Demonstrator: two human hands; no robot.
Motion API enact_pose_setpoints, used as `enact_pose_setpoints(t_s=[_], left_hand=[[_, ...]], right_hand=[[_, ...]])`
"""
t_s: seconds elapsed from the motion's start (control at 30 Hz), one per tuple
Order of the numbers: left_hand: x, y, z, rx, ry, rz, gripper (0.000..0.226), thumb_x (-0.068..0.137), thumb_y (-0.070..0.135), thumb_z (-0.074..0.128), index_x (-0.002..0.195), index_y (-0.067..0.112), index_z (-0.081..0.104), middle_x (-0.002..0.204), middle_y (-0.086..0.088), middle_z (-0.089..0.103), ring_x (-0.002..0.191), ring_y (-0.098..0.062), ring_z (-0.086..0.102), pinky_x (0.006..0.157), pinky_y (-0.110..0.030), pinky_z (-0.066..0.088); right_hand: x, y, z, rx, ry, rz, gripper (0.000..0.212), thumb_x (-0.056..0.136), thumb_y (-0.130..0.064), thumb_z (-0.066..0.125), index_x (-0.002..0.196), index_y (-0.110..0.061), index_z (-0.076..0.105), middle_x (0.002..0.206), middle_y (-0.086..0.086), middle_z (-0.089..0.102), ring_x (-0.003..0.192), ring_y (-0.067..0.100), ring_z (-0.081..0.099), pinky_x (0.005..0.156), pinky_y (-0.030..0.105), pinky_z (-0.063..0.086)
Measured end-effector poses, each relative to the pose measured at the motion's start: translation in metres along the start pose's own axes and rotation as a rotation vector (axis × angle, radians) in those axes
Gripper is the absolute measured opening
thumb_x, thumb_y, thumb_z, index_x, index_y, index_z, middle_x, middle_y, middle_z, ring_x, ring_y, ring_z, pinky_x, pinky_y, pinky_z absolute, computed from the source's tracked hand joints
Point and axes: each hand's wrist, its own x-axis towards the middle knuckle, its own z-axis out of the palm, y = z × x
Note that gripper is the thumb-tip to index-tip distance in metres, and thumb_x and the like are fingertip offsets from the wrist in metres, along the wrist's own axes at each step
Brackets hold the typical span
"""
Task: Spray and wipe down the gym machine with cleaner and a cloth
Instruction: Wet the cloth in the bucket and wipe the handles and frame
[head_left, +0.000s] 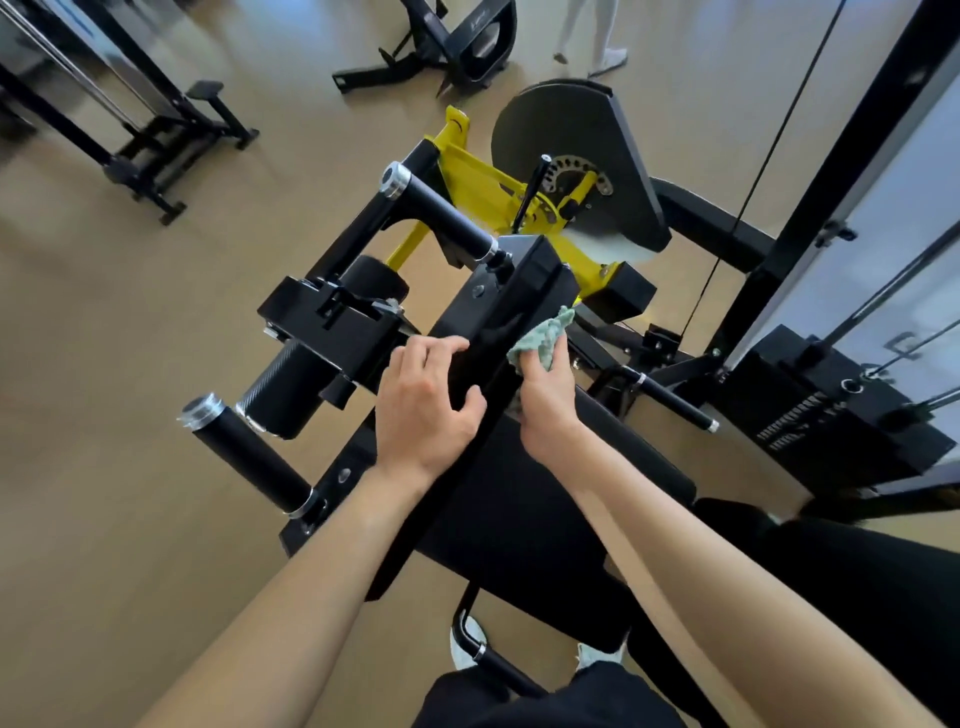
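No legible text anywhere in frame.
Weight stack (831, 415) of the gym machine (524, 280), mid-right: two short rows of small white marks on its face, poss. nos., too small and blurred to read. Black machine cover (483, 41), top centre: faint pale script logo, illegible. Yellow frame (467, 176), upper centre: small dark curved mark near its top end, can't tell if it's a letter.

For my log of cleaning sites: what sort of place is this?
Most likely a gym: a black and yellow exercise machine with padded rollers, a weight stack, and another machine behind it.
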Motion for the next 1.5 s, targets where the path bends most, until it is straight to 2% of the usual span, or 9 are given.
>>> enact_pose_setpoints(t_s=[0.1,0.2,0.27,0.33,0.43,0.6,0.8,1.1,1.5], left_hand=[[0.041,0.009,0.008,0.053,-0.101,0.047,0.066,0.085,0.030,0.074,0.143,0.008,0.053,0.136,-0.010,0.060,0.124,-0.027,0.055,0.107,-0.041,0.047],[0.077,0.019,0.024,0.124,-0.207,0.065,0.078,0.092,0.042,0.070,0.152,0.002,0.040,0.151,-0.018,0.050,0.142,-0.032,0.043,0.115,-0.042,0.037],[0.087,0.021,0.034,0.130,-0.228,0.055,0.084,0.095,0.049,0.064,0.154,-0.001,0.033,0.155,-0.020,0.044,0.146,-0.032,0.039,0.119,-0.041,0.035],[0.089,0.020,0.039,0.175,-0.207,0.072,0.088,0.096,0.055,0.059,0.155,-0.004,0.030,0.155,-0.022,0.043,0.145,-0.033,0.041,0.119,-0.041,0.035],[0.088,0.020,0.039,0.204,-0.196,0.081,0.088,0.097,0.056,0.055,0.155,-0.005,0.029,0.153,-0.022,0.044,0.143,-0.033,0.042,0.118,-0.043,0.036],[0.089,0.023,0.037,0.212,-0.201,0.066,0.088,0.097,0.057,0.055,0.154,-0.005,0.031,0.152,-0.022,0.045,0.142,-0.033,0.043,0.118,-0.044,0.036],[0.091,0.023,0.036,0.177,-0.212,0.034,0.085,0.095,0.055,0.060,0.151,-0.005,0.036,0.148,-0.022,0.049,0.139,-0.033,0.046,0.116,-0.044,0.039],[0.091,0.027,0.037,0.184,-0.217,0.005,0.086,0.093,0.053,0.064,0.151,-0.004,0.037,0.147,-0.020,0.050,0.137,-0.033,0.047,0.116,-0.042,0.038],[0.089,0.032,0.036,0.233,-0.205,0.019,0.084,0.094,0.053,0.062,0.151,-0.003,0.037,0.149,-0.021,0.049,0.141,-0.032,0.044,0.117,-0.038,0.037]], right_hand=[[0.022,-0.029,-0.011,-0.039,0.018,-0.087,0.058,0.105,-0.013,0.054,0.156,-0.036,0.039,0.130,-0.013,0.065,0.117,0.000,0.062,0.090,0.015,0.052],[0.055,-0.057,-0.027,-0.126,-0.027,-0.125,0.047,0.101,-0.015,0.057,0.146,-0.027,0.055,0.121,-0.006,0.071,0.109,0.007,0.069,0.092,0.025,0.058],[0.077,-0.069,-0.040,-0.190,-0.102,-0.078,0.035,0.104,-0.010,0.053,0.135,-0.018,0.064,0.101,-0.002,0.074,0.081,0.002,0.072,0.070,0.022,0.060],[0.095,-0.084,-0.048,-0.254,-0.161,-0.005,0.032,0.107,-0.006,0.046,0.130,-0.013,0.067,0.073,-0.008,0.067,0.052,-0.002,0.060,0.048,0.018,0.046],[0.121,-0.104,-0.050,-0.282,-0.350,0.148,0.025,0.104,-0.012,0.043,0.101,-0.019,0.067,0.051,-0.006,0.047,0.040,0.010,0.041,0.051,0.025,0.028],[0.150,-0.128,-0.039,-0.446,-0.555,0.320,0.034,0.103,-0.014,0.037,0.120,-0.015,0.066,0.068,0.003,0.049,0.052,0.016,0.046,0.052,0.029,0.033],[0.155,-0.136,-0.031,-0.453,-0.616,0.227,0.035,0.105,-0.005,0.051,0.134,-0.019,0.065,0.129,0.014,0.069,0.110,0.026,0.072,0.087,0.037,0.062],[0.134,-0.119,-0.091,-0.196,-0.648,0.193,0.043,0.101,0.001,0.048,0.130,-0.020,0.070,0.125,0.022,0.062,0.113,0.038,0.053,0.108,0.058,0.045],[0.135,-0.116,-0.068,-0.279,-0.635,-0.001,0.032,0.102,-0.022,0.063,0.133,-0.023,0.070,0.131,0.012,0.069,0.123,0.031,0.066,0.104,0.053,0.054]])
